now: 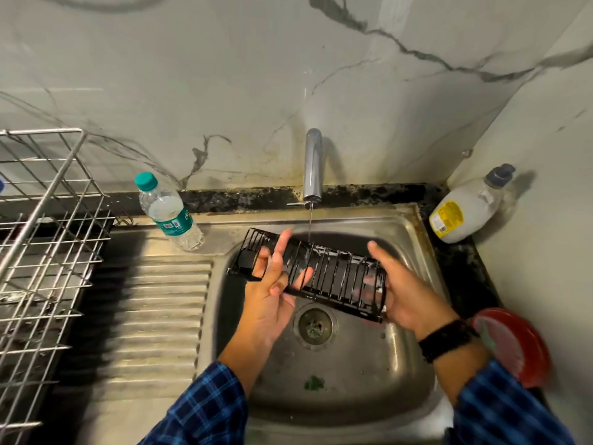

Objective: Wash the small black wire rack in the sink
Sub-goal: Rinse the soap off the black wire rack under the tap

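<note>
Rack is over the sink, tilted, left end higher, and a thin stream from the tap lands on its top edge. Right hand grips the right end, a watch on the wrist. Left hand lies against the left half, fingers straight and spread across the wires. Drain sits right below. Water bottle stands on the left ledge, soap bottle in the right corner, wire basket far left.

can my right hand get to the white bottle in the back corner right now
Probably, but not freely: nothing stands between the right hand and the white bottle on the counter corner, yet that hand grips the right end of the wire rack, so the left hand would have to hold it alone.
</note>
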